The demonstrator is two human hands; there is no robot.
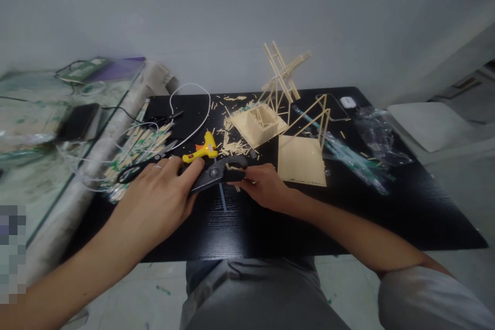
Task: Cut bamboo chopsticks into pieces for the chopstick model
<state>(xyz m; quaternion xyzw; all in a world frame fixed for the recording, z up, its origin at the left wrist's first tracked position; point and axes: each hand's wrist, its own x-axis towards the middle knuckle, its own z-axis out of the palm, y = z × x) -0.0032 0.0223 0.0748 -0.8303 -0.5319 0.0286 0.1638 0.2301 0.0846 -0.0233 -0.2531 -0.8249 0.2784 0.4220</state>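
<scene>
My left hand (160, 198) is closed round the handles of black cutting pliers (216, 171), whose jaws point right over the black table (386, 201). My right hand (263, 184) pinches a thin wooden stick (233, 168) at the jaws. A yellow glue gun (201, 150) lies just beyond the pliers. Black scissors (145, 163) lie behind my left hand. Further back stand a small wooden box (258, 124), a stick frame (284, 75) and a flat wooden panel (301, 160) with upright sticks.
Cut stick pieces (232, 139) litter the table's middle. A pile of sticks (135, 147) and white cables (193, 108) lie at left beside a glass surface (34, 165). Clear plastic wrap (371, 136), a phone (332, 105) and a white earbud case (348, 102) sit at right.
</scene>
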